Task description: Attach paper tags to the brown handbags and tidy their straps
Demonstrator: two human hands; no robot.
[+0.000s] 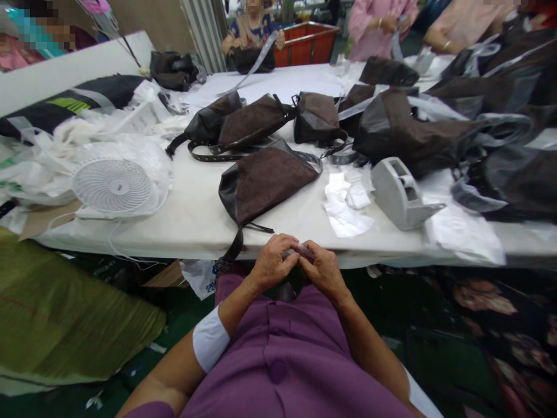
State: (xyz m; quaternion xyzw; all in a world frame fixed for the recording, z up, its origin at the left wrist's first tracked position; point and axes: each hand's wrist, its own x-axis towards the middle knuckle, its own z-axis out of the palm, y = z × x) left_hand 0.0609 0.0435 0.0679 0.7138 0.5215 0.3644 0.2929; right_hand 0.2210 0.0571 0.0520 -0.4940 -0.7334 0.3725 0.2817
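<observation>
At the table's front edge, my left hand (275, 261) and my right hand (322, 268) meet with fingers pinched on a dark strap (307, 253). The strap looks partly covered in clear plastic, and part of it hangs down between my wrists. Just beyond my hands lies a brown suede handbag (272, 180) with black leather ends. Its black buckled strap (235, 247) drops over the table edge to the left of my left hand. My fingers hide most of the piece they hold.
More brown bags (256, 119) lie behind. To the right are white paper slips (346, 197) and a grey tape dispenser (402, 194). A plastic-wrapped fan (115, 186) lies left, above a green sack (65, 313). Co-workers stand across the table near a red bin (307, 43).
</observation>
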